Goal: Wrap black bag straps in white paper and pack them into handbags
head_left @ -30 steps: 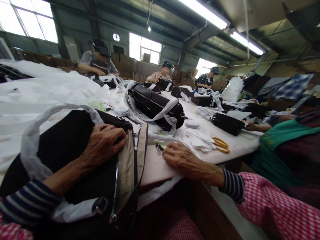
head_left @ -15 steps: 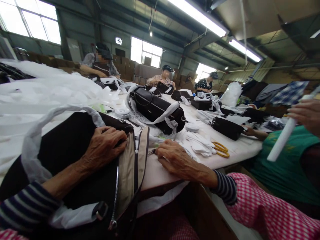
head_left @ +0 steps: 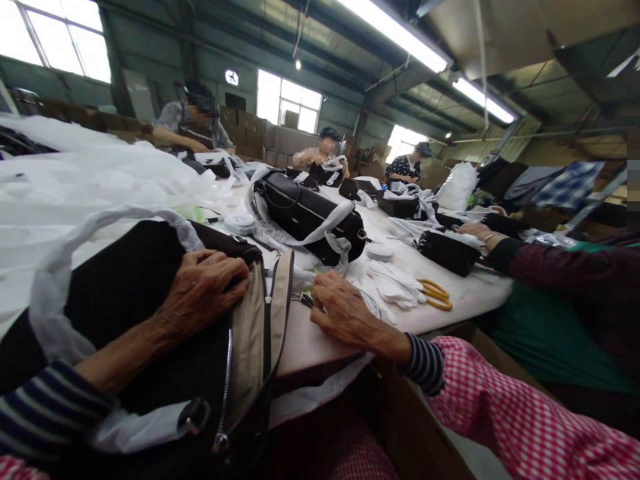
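Note:
A black bag point(head_left: 125, 293) with a beige lining and an open zip lies in front of me, partly wrapped in white plastic. My left hand point(head_left: 203, 290) rests curled on its top edge, fingers gripping the rim of the opening. My right hand point(head_left: 343, 310) lies on the white table point(head_left: 320, 340) just right of the bag, fingers closed around a small metal clip point(head_left: 304, 299) that sticks out to the left.
A second black bag point(head_left: 310, 217) wrapped in white strips lies further back. White gloves point(head_left: 393, 283) and yellow scissors point(head_left: 436, 294) sit to the right. A neighbour's sleeve point(head_left: 555, 263) reaches onto the table. Other people work at the far end. White plastic sheets point(head_left: 75, 180) pile at left.
My right hand slid left toward the bag and closed on the small metal clip. The neighbour's hand with a white roll went down; their arm now reaches onto the table.

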Available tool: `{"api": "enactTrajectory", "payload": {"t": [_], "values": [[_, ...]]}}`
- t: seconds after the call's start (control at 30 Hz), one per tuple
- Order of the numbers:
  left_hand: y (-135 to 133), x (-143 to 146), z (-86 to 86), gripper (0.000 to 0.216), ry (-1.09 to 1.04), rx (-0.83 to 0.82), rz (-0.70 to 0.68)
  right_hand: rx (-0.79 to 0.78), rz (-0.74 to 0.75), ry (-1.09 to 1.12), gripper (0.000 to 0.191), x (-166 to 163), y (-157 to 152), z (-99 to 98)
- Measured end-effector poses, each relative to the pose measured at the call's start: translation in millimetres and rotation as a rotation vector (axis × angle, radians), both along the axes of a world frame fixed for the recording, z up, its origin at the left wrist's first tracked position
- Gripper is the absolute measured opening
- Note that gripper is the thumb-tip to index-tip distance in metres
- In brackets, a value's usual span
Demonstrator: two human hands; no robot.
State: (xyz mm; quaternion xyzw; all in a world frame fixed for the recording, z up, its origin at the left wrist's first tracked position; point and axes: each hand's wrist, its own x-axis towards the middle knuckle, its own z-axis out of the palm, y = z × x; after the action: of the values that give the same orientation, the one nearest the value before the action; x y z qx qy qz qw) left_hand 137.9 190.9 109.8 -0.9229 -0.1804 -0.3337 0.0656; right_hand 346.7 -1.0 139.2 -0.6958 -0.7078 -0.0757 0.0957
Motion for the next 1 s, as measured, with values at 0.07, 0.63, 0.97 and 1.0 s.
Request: {"api": "enactTrajectory", "payload": {"t": [0.07, 0.63, 0.97, 1.0], "values": [[0, 0, 0.3, 0.03, -0.001, -0.002, 0.0, 0.003, -0.003, -0.001, 0.014, 2, 3, -2.6], [0, 0, 0.5, 0.03, 0.013, -0.005, 0.025, -0.085, -0.107, 0.026, 0.017, -4, 21, -4.8], [3, -2, 5.5, 0.034, 0.036, -0.131, 0.017, 0.0, -0.24, 0.188, 0.006, -2, 26, -17.9], [3, -3, 7.3, 0.035, 0.042, -0.17, 0.015, 0.034, -0.237, 0.214, 0.009, -1, 25, -19.5]]}}
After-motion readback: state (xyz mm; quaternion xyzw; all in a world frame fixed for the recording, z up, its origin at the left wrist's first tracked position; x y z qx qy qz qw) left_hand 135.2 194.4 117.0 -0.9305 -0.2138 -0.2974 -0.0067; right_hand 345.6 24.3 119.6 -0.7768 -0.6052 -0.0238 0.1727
